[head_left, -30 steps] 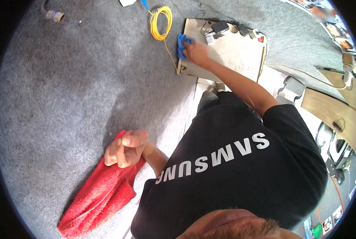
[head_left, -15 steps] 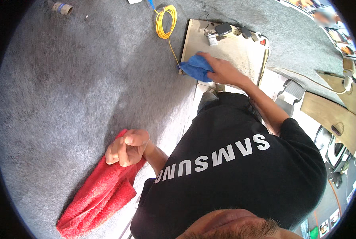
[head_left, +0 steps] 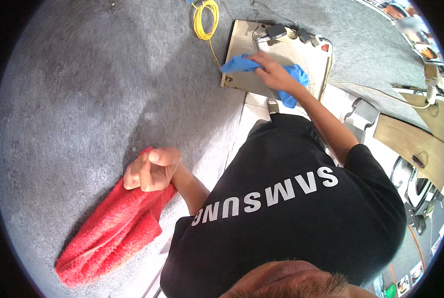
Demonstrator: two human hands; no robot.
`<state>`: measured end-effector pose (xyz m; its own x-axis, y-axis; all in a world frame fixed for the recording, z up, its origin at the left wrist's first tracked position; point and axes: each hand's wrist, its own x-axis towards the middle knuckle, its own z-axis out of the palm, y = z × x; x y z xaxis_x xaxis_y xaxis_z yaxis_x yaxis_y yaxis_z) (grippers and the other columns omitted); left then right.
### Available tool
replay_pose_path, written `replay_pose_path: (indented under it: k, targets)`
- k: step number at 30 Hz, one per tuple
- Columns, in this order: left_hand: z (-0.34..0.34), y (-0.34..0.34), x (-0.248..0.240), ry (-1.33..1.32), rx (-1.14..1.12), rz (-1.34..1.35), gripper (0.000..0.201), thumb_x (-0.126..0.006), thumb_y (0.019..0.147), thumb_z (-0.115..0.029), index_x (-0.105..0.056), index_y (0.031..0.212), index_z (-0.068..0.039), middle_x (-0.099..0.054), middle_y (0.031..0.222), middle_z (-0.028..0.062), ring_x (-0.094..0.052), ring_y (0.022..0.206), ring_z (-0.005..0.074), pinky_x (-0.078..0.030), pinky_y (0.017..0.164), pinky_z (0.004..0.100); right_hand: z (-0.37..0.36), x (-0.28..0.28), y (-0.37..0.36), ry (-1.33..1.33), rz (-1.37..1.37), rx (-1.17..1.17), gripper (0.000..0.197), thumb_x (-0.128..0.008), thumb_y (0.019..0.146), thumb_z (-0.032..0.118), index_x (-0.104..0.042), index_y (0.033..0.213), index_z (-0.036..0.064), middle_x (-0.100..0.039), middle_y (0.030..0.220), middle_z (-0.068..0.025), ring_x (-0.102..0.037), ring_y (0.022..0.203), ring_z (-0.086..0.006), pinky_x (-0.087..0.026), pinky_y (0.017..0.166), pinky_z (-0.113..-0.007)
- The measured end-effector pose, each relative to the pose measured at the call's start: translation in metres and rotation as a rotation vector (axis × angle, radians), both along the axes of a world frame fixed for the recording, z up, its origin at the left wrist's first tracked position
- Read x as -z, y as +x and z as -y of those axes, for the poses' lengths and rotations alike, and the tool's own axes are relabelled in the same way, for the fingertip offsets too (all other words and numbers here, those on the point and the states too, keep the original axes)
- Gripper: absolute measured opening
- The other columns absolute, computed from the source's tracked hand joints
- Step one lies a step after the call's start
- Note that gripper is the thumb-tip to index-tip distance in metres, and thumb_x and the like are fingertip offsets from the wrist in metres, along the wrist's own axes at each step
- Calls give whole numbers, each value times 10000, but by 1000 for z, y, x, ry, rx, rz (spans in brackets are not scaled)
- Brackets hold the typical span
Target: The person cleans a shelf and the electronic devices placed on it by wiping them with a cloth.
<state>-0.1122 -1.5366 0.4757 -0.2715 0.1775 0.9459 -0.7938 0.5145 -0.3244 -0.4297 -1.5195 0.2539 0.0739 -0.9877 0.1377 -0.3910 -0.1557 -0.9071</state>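
At the left, my left hand [head_left: 151, 170] is closed, fingers curled and thumb uppermost, on a fluffy red towel [head_left: 110, 233]. Most of the towel hangs out toward the lower left; a small tip shows above the knuckles. My right hand [head_left: 275, 74] is ahead, over a light wooden board [head_left: 249, 37], gripping a thin blue cloth [head_left: 240, 63]. Part of the cloth sticks out left past the fingertips, and another part [head_left: 295, 74] hangs behind the wrist. The cloth's middle is hidden by the hand.
Black adapters [head_left: 276, 31] and a white plug [head_left: 263, 43] lie along the board's far edge. A coiled yellow cable [head_left: 205, 20] rests on the grey surface [head_left: 83, 99], its end running to the board's corner. A brown wooden panel [head_left: 413, 141] is at the right.
My right hand has moved up slightly over the board, and the blue cloth, bunched before, now spreads to both sides of it. My left hand and the red towel have shifted slightly up and left.
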Motion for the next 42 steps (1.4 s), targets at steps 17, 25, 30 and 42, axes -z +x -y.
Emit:
replay_pose_path:
  k: [17,25,30,42]
  targets:
    - [-3,3,-3,-10,14,-25,152,-705,874,-212,-622,830,-94,-520,635,-39,-485,661,148,-374,546,273,-106,57,19,-193,-693,-241,409,-625,873,121,-612,1280,84,-474,1514,-35,-308,1487,-279,-290,1209,-476]
    - [-8,-3,-3,73,-36,-98,166,-714,873,-297,-635,797,-172,-495,630,-110,-484,745,145,-342,639,312,-178,19,6,-204,-523,-95,343,-642,877,106,-656,1220,130,-586,1362,-111,-505,1316,-341,-415,1109,-451]
    - [-15,7,-11,68,-81,-97,149,-720,875,-295,-633,830,-183,-503,656,-124,-493,749,162,-345,684,324,-218,-84,44,-153,-321,-45,414,-629,865,11,-655,1262,125,-596,1115,-130,-567,1044,-346,-460,922,-433]
    - [-197,-72,139,2155,1019,-486,622,-494,1040,-482,-450,1412,15,-575,1292,128,-584,1118,213,-431,1013,365,-239,-95,22,-124,143,44,430,-603,903,23,-623,1324,108,-615,1165,-113,-592,1039,-265,-468,901,-359]
